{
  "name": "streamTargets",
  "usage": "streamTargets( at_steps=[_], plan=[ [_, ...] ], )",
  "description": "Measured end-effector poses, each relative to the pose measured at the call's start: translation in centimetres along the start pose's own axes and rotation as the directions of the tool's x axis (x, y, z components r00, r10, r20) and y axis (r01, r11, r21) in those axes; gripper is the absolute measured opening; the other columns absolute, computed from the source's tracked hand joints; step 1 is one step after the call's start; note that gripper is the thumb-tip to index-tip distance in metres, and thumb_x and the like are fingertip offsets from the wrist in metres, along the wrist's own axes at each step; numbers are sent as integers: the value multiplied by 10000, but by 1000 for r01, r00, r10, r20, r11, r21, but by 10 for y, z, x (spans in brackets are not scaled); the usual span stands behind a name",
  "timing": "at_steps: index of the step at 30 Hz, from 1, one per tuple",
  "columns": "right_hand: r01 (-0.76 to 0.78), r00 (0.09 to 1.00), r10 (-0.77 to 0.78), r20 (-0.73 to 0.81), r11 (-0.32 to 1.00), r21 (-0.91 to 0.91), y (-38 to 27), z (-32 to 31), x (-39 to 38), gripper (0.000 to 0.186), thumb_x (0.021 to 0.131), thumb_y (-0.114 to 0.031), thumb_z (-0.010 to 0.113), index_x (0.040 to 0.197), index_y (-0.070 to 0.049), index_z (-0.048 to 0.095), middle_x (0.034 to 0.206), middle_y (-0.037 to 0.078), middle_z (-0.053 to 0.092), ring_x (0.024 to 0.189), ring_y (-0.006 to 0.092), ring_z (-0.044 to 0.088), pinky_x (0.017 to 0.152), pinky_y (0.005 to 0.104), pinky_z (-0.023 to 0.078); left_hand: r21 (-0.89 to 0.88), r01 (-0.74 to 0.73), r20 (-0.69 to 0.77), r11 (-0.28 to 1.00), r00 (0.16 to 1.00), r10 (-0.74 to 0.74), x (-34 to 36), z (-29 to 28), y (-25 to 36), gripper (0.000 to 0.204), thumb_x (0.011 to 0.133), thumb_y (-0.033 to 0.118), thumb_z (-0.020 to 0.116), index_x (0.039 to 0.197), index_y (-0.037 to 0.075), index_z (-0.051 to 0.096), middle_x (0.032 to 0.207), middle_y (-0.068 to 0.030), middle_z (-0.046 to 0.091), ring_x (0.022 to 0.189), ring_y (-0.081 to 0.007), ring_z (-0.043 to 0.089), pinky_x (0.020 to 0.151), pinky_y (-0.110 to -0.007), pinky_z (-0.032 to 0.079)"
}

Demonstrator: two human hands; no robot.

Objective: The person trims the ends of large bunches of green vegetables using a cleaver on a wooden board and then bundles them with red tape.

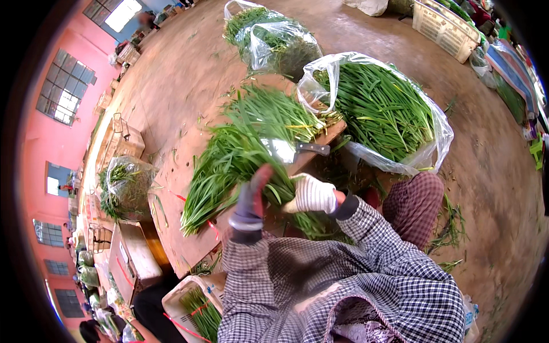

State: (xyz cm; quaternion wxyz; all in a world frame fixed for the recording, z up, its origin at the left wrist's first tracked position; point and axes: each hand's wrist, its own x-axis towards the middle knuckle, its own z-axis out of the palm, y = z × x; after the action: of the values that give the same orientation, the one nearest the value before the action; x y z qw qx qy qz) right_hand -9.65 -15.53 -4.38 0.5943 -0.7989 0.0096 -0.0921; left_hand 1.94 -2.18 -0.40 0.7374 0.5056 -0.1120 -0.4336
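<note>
My right hand (311, 194), in a white knitted glove, is closed around the lower part of a bunch of garlic chives (254, 137). The bunch's blurred leaves fan up over a low wooden board. My left hand (250, 197), in a dark glove, is upright against the bunch's left side; motion smears its fingers. Beyond the hands lies a knife (313, 148) with a dark handle, its wide blade partly under leaves. Loose chives (209, 177) cover the board's left part, and another pile (289, 114) lies with its pale stem ends toward the right.
A clear plastic bag full of chives (383, 108) stands right of the board (171, 200). Another bag of greens (274, 43) is farther off. A white crate with chives (197, 308) sits at lower left, near cardboard boxes (134, 251). Cut scraps (449, 226) litter the floor beside my knee.
</note>
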Motion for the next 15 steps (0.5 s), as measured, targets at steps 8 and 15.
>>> streamTargets(
  at_steps=[8, 15],
  plan=[
    [322, 944, -329, -33, 936, -140, -21, -17, 101, 422, 610, -400, 794, 809, -49, 672, 655, 147, 624, 586, 276, 619, 569, 353, 504, 425, -677, 71, 601, 687, 723, 25, 35, 85, 391, 740, 28, 757, 1095, 24, 592, 1010, -50, 643, 858, -133, 614, 733, -282, 514],
    [80, 997, -73, 35, 962, -263, -36, -53, 125, 573, 577, -421, 843, 987, -66, 657, 855, 150, 667, 793, 288, 650, 713, 368, 512, 443, -431, 106, 786, 896, 432, 40, 18, 83, 363, 747, 40, 755, 1080, -3, 616, 972, -37, 661, 808, -116, 610, 715, -261, 506]
  ],
)
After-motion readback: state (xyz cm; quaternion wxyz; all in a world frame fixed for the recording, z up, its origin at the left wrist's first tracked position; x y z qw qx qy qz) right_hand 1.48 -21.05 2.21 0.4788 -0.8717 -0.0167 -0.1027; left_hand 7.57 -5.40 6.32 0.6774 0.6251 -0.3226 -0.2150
